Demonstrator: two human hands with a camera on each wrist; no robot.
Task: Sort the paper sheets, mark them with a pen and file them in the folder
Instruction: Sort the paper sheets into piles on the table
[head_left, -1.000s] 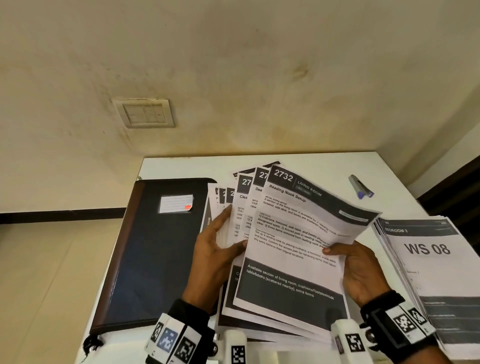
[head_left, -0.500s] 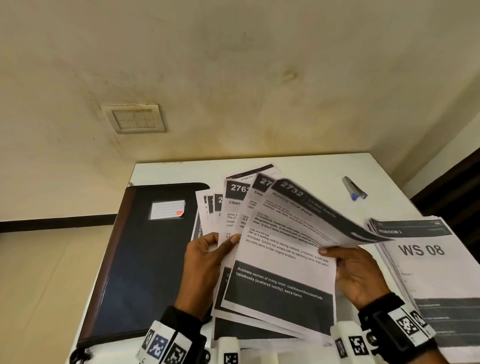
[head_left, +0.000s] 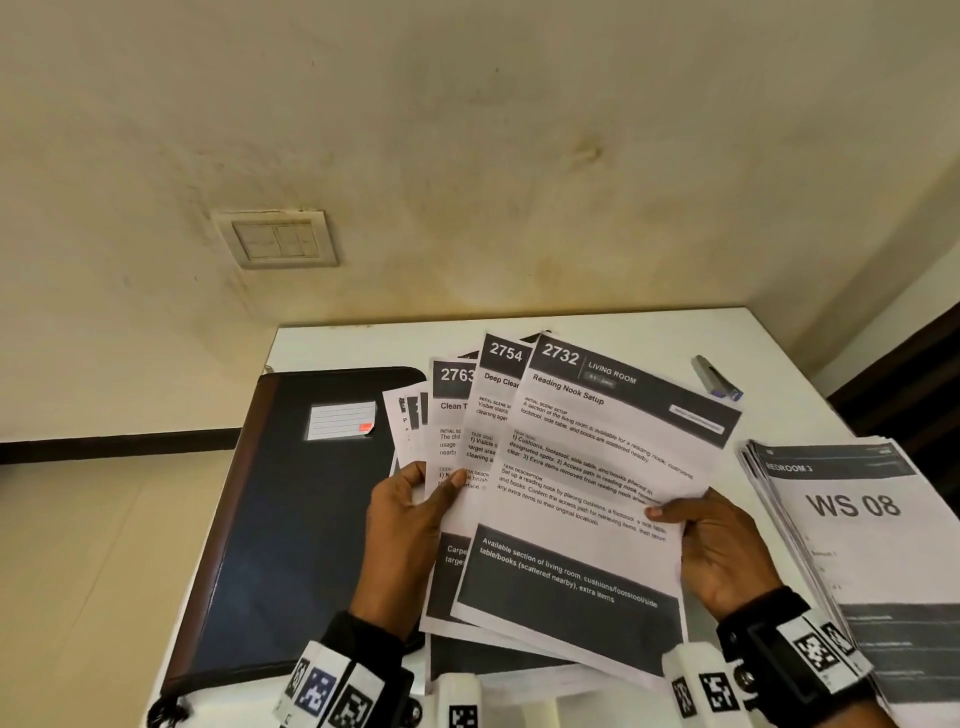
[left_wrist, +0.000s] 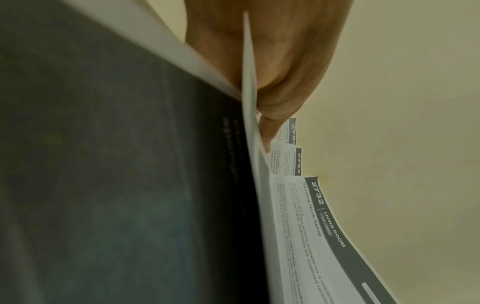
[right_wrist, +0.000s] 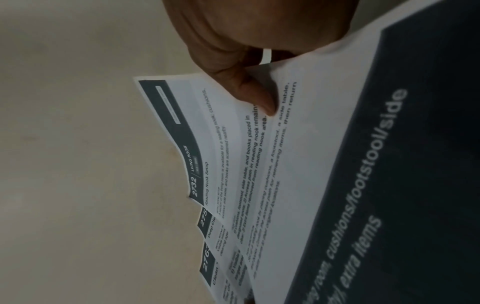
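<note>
You've got the sheets fanned out mid-frame in the head view, sheet 2732 on top, with 2754 and 2763 peeking out to its left. The thing that matters for the next move: the top sheet's long axis runs from lower centre up toward the upper centre of the frame, tilted a bit right, and your right hand sits on its right-hand long edge, so that hand is the one placed to slide it off sideways. Its thumb is pressed down on the printed face with the fingers curled under, a proper pinch.

Your left hand is at the fan's left edge, thumb across the front of the lower sheets and fingers hidden behind, gripping the bundle. Both wrists are low near the bottom of the frame.

The dark folder lies shut at left on the table, the pen sits at upper right, apart from everything, and the WS 08 stack is at far right. Looks like you're at the sorting stage, I'd guess.
</note>
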